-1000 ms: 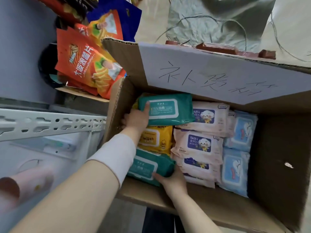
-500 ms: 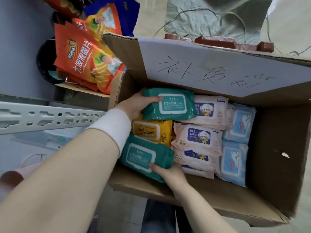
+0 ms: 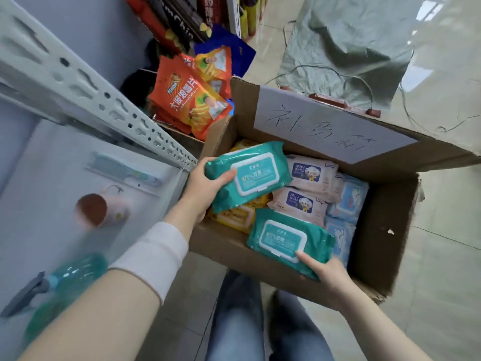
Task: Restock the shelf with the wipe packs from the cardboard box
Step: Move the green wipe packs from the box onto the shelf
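Over cardboard box | left fingers grip far teal pack | right fingers grip near teal pack

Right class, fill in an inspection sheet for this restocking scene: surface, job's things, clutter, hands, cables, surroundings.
Surface: pale shelf holds a pink cup and a blue bottle, both blurred.
Job's things: open cardboard box with pink wipe packs, blue wipe packs, yellow wipe packs.
Clutter: orange snack bags beside the box.
Hands: left hand grips the far teal pack; right hand grips the near teal pack.
Cables: thin cord across a grey sheet.
Surroundings: tiled floor.
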A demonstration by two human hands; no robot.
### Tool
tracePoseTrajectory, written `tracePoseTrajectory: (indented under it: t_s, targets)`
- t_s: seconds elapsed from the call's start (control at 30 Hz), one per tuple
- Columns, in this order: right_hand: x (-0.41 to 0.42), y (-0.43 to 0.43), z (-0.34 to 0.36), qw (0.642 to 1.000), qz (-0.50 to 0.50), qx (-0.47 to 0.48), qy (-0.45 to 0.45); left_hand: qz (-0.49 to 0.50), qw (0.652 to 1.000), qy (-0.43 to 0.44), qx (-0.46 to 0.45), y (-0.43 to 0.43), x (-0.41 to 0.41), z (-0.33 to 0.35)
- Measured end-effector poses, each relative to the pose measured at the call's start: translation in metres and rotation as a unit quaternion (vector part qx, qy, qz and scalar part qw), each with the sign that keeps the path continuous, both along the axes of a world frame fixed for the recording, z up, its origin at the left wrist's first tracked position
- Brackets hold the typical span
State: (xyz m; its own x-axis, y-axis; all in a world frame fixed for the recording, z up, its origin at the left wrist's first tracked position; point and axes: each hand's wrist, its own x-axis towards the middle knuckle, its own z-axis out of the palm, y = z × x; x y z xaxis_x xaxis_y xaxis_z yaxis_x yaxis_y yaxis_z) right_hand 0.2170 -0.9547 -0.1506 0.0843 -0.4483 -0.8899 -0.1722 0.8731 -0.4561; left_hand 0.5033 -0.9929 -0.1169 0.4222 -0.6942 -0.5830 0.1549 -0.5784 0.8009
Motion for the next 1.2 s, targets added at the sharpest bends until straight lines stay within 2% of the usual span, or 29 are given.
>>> tracePoseTrajectory:
  t_s: [0.17, 0.33, 0.5, 0.63, 0.87, 1.03, 1.2]
  targets:
    - [-0.030, 0.014, 0.059, 0.995, 0.071, -0.061, -0.026, 0.086, 0.989, -0.074, -0.091, 0.072, -0.009, 0.102]
    - [-0.032, 0.030, 0.151, 0.978, 0.162, -0.108, -0.080, 0.157, 0.958, -0.128, -0.201, 0.164, -0.012, 0.225]
    - [0.005, 0.035, 0.250, 0.943, 0.250, -0.171, -0.140, 0.207, 0.927, -0.185, -0.251, 0.258, 0.013, 0.341]
    - [0.063, 0.045, 0.313, 0.919, 0.265, -0.209, -0.202, 0.264, 0.900, -0.216, -0.272, 0.324, 0.052, 0.400]
    - [0.185, 0.079, 0.381, 0.870, 0.302, -0.237, -0.310, 0.364, 0.847, -0.244, -0.301, 0.426, 0.135, 0.432]
    - [0.277, 0.090, 0.410, 0.850, 0.343, -0.250, -0.312, 0.400, 0.840, -0.238, -0.280, 0.470, 0.185, 0.420]
    - [0.386, 0.069, 0.422, 0.825, 0.385, -0.272, -0.311, 0.412, 0.841, -0.223, -0.270, 0.468, 0.250, 0.404]
